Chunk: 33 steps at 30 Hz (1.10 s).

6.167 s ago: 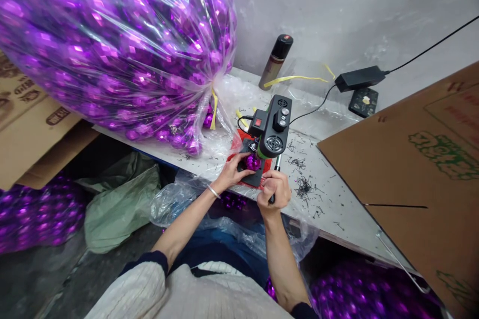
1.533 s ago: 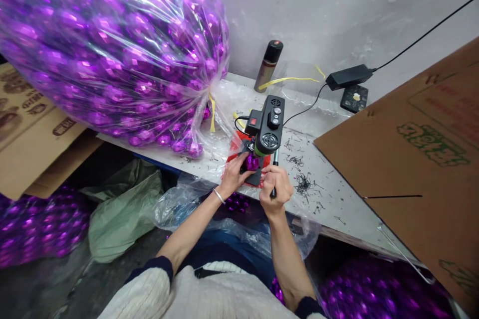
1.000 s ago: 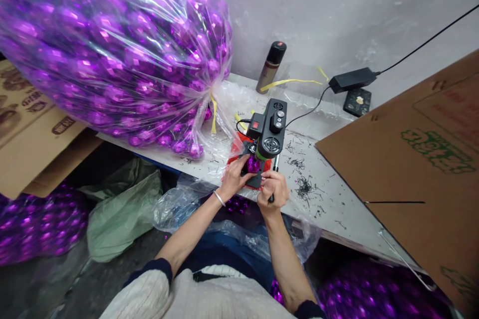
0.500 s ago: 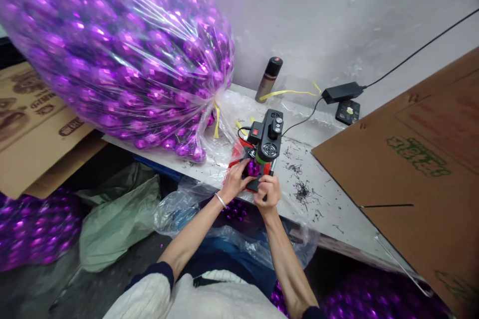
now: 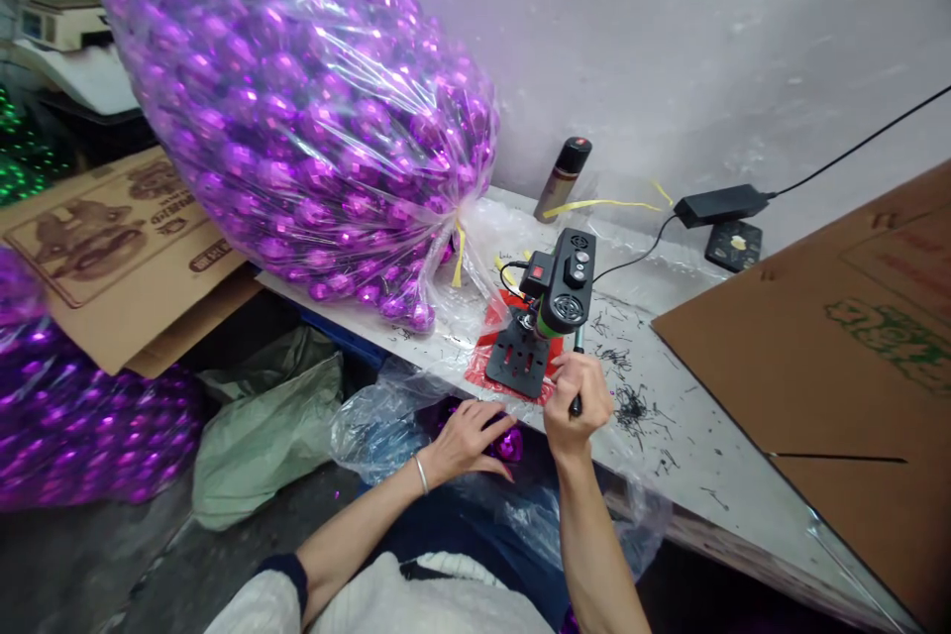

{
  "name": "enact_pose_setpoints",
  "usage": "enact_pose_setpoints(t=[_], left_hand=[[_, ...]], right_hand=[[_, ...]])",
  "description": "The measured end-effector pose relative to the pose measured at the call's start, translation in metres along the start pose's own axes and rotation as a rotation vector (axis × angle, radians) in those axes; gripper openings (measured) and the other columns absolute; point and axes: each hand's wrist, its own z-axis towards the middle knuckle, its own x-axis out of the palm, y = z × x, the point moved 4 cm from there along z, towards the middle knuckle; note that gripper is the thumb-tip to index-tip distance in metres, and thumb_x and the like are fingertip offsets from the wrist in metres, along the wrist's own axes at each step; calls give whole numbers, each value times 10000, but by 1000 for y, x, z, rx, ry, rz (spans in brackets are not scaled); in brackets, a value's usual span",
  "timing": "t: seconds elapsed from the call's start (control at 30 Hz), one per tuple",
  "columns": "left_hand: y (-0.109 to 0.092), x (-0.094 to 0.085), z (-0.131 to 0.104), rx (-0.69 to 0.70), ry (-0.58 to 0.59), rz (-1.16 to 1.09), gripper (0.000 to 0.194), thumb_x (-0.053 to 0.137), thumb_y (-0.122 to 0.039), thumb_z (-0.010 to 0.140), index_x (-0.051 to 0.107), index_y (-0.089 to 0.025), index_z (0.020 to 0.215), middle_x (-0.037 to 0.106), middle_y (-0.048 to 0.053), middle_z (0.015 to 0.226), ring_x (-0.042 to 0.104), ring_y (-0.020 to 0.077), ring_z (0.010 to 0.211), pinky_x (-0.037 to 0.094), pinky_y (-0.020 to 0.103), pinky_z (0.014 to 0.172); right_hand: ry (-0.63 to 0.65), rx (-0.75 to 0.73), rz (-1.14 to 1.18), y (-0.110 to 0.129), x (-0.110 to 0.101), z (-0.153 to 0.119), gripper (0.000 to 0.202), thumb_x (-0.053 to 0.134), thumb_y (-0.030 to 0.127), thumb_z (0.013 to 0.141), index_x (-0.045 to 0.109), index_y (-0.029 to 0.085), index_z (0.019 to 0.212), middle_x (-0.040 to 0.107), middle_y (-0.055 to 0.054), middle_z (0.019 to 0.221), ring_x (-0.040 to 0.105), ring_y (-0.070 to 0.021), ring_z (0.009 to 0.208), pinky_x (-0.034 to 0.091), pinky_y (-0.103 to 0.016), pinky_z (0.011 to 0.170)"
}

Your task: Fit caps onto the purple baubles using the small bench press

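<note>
My right hand point(image 5: 580, 403) is wrapped round the black-ended lever point(image 5: 577, 404) at the right side of a small black bench machine that looks like a mini drill press point(image 5: 569, 292). Nothing lies on the machine's slotted base plate point(image 5: 518, 354), which stands on a red sheet point(image 5: 482, 357). Below the table's front edge, my left hand point(image 5: 467, 438) has its fingers and thumb apart. A shiny purple bauble point(image 5: 509, 444) shows just beyond its fingertips, over the mouth of a clear plastic bag point(image 5: 378, 426). Whether the fingers touch the bauble I cannot tell.
A big tied bag of purple baubles point(image 5: 319, 139) leans over the table's left part. Behind the machine stand a spray can point(image 5: 563, 178) and a power adapter point(image 5: 720, 205). Black shavings point(image 5: 631, 404) litter the table. A cardboard box point(image 5: 832, 357) rises at right.
My left hand has moved from the base plate down over the plastic bag, and the bauble that was on the plate is gone from there. My right hand stays on the lever. The view has shifted.
</note>
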Motion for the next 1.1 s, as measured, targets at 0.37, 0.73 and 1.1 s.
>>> enact_pose_setpoints(t=[0.37, 0.73, 1.1], left_hand=[[223, -78, 141, -780, -148, 220, 612, 465, -30, 817, 446, 55, 1422, 521, 339, 1407, 476, 419, 1375, 376, 598, 1137], [248, -86, 153, -598, 120, 228, 718, 728, -236, 771, 478, -84, 1427, 528, 219, 1428, 506, 368, 1319, 387, 468, 1139], [199, -89, 146, -749, -51, -312, 615, 759, -377, 806, 558, -157, 1344, 621, 147, 1346, 629, 287, 1184, 513, 412, 1019]], right_hand=[[-1, 5, 14, 1, 1, -6, 265, 445, 79, 926, 529, 216, 716, 607, -9, 709, 624, -150, 703, 472, -297, 656], [-15, 39, 22, -1, 3, -10, 266, 437, 97, 934, 533, 216, 716, 604, -12, 724, 615, -148, 711, 466, -298, 657], [11, -1, 7, 1, 2, -7, 246, 453, 63, 930, 516, 211, 743, 607, -12, 762, 608, -123, 723, 480, -258, 663]])
